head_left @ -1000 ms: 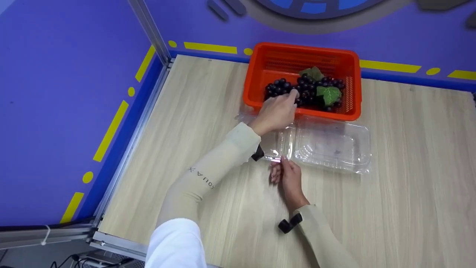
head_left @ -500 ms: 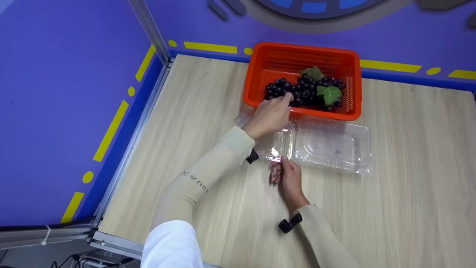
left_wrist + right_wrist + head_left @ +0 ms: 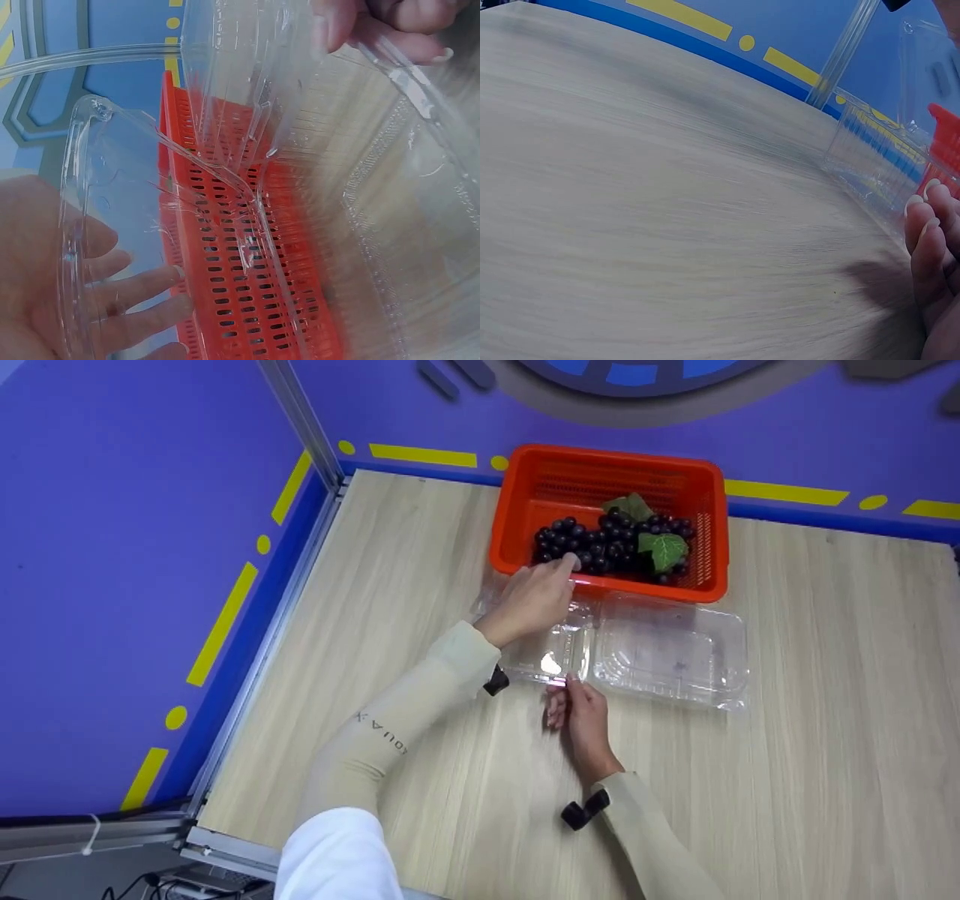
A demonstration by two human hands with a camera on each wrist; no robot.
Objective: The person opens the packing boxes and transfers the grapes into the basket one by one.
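Observation:
A clear plastic clamshell container (image 3: 667, 656) lies unfolded on the wooden table, its two halves side by side. My left hand (image 3: 534, 596) is over the left half, palm down, just in front of the orange-red basket. In the left wrist view its fingers (image 3: 142, 289) are extended and spread, with an upright clear plastic flap (image 3: 120, 165) against the palm. My right hand (image 3: 583, 720) pinches the container's near edge by the fold, thumb on the rim. In the right wrist view, several of its curled fingertips show beside the clear wall.
Behind the container stands the orange-red basket (image 3: 510, 506), holding dark grapes (image 3: 559, 538) and a green leaf (image 3: 664, 551). A blue-purple panel (image 3: 420, 405) closes off the back, another the left side. Bare tabletop (image 3: 847, 720) extends right and in front.
My left hand has drawn back left and slightly toward me, away from the grapes at the basket's front rim. My right hand has stayed at the container's edge.

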